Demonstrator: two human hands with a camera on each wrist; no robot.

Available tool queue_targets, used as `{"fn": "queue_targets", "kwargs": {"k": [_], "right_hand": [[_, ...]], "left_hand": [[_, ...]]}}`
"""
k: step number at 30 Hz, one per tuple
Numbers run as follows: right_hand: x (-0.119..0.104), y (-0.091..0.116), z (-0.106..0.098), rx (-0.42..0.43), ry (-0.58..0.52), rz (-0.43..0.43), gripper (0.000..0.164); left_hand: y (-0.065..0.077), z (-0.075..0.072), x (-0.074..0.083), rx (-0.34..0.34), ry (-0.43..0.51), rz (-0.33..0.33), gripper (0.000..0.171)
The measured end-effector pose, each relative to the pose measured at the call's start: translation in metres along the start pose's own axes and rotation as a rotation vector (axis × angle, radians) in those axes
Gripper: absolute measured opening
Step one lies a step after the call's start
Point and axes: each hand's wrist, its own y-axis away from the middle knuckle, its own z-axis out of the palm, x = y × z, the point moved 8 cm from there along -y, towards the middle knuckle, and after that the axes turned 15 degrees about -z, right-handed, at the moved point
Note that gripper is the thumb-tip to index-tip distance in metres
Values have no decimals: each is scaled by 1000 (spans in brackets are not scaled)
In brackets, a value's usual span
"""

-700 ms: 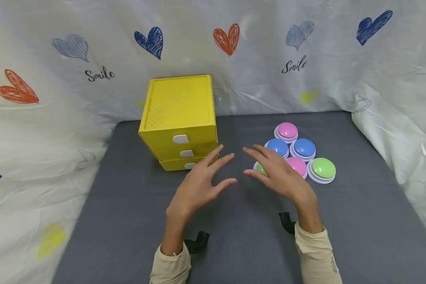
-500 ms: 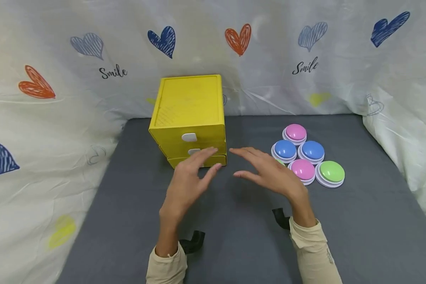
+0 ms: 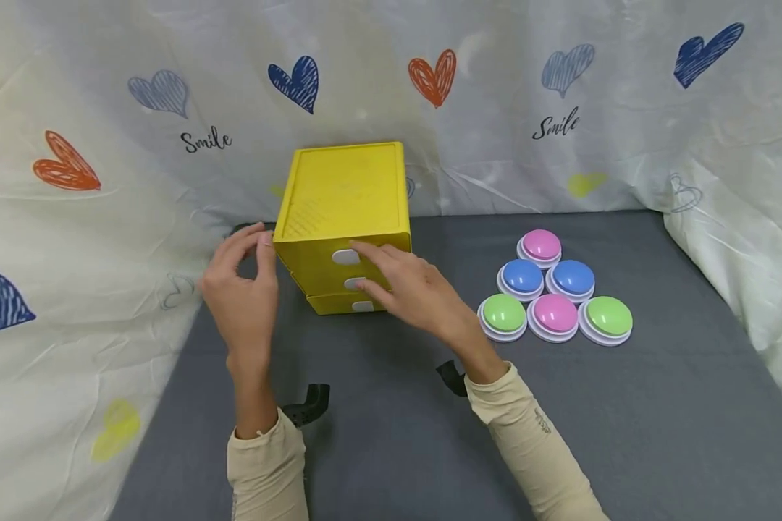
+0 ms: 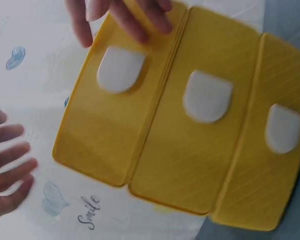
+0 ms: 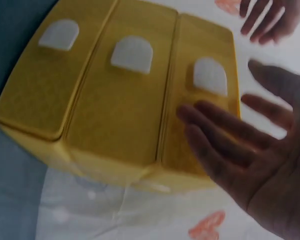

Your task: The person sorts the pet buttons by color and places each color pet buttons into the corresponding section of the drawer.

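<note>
Creased white heart-printed sheet [image 3: 482, 137] behind a dark grey tabletop [image 3: 391, 449].

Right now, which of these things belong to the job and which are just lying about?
Likely in the job:
yellow drawer box
three white handles
left hand, beside the box
right hand, at its front

Seemingly just lying about, untouched:
two pink buttons
two blue buttons
two green buttons

The yellow three-drawer box [image 3: 348, 192] stands on the grey worktop [image 3: 378, 434] before the white heart-printed sheet [image 3: 482, 159]; right of it lie six round pink, blue and green domed buttons [image 3: 555, 310], one behind two behind three.
</note>
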Motion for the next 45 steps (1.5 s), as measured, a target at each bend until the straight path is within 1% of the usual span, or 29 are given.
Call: {"fn": "queue_targets", "kwargs": {"k": [2,3,5,8,10,13,15,17,18,20,24,25,27,30,33,34,38,42,45], "right_hand": [[-3,-6,3,25,28,20,52],[-5,-8,4,39,43,28,50],[-8,-11,6,66,60,38,49],[-12,-13,11,92,82,39,45],[-15,-15,15,104,92,32,42],[-18,-17,19,128,85,26,38],[-18,-17,20,146,69,25,36],[-18,-17,21,165,51,28,35],[-18,-17,21,176,42,30,33],[-17,-18,21,202,38,42,30],[-14,-19,20,252,64,94,23],[-14,-20,20,257,82,107,22],[-17,-21,20,261,124,128,18],[-22,-21,19,248,224,144,11],[-27,-20,17,231,312,160,12],[-27,-19,16,226,334,166,12],[-32,-16,13,213,358,173,14],[-43,-12,13,185,379,148,17],[-53,-8,14,164,398,132,18]], "left_hand": [[-11,-2,-8,-17,-30,-58,26],[-16,-1,-13,-38,-48,-96,27],[-24,3,-22,-94,-83,-158,29],[-32,11,-34,-190,-128,-221,31],[-36,14,-40,-238,-145,-247,33],[-40,16,-46,-268,-175,-265,37],[-43,18,-49,-272,-191,-283,40],[-45,20,-52,-281,-190,-310,44],[-46,21,-54,-296,-186,-331,46],[-47,25,-60,-334,-188,-389,52],[-49,34,-69,-434,-125,-509,59],[-50,35,-70,-447,-105,-534,60],[-51,36,-73,-450,-57,-575,60],[-53,37,-75,-425,-44,-587,58],[-54,41,-75,-408,-57,-579,57],[-55,43,-76,-404,-75,-572,58],[-57,47,-78,-402,-85,-567,58],[-58,46,-81,-389,-26,-559,54],[-58,46,-84,-391,52,-547,52]]}}
